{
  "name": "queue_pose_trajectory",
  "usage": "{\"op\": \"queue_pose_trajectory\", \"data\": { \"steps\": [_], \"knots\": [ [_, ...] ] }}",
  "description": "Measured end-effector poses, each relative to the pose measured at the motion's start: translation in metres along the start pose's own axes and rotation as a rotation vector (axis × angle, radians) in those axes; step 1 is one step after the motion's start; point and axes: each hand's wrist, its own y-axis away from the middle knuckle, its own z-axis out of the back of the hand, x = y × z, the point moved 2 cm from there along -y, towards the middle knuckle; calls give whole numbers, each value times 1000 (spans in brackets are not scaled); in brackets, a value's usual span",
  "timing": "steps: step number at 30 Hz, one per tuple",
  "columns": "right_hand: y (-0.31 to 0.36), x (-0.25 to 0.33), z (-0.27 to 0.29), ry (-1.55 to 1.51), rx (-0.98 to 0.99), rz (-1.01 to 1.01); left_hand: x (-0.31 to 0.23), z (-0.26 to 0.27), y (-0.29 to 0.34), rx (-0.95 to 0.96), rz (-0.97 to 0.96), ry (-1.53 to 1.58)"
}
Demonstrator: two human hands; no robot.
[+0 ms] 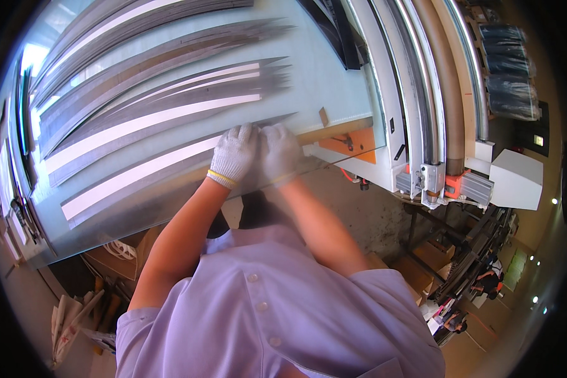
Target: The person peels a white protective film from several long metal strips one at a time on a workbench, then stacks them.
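Note:
A long dark grey strip with a white band [148, 169] lies along the near edge of the glass-topped table, its pointed tip reaching past my hands. My left hand [234, 152], in a white knit glove with a yellow cuff line, is closed on the strip near its right end. Right beside it, my right hand [278, 152] wears a similar glove and is smeared by motion. Its fingers look bent at the strip's end, but what they hold is hidden. Farther up the table lie stacks of similar grey strips [151, 94], some with white bands showing.
At the right stands a machine with long metal rollers [425, 82] and a white end box [516, 179]. A small brown piece [323, 117] lies on the glass tabletop [315, 75]. Cartons [431, 258] stand at lower right. Two people are far off at right.

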Motion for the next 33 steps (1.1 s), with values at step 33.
{"op": "queue_pose_trajectory", "data": {
  "steps": [33],
  "knots": [
    [10, 38, -3, 44, 66, 109, 7, 36, 25, 77, 62, 74]
  ]
}}
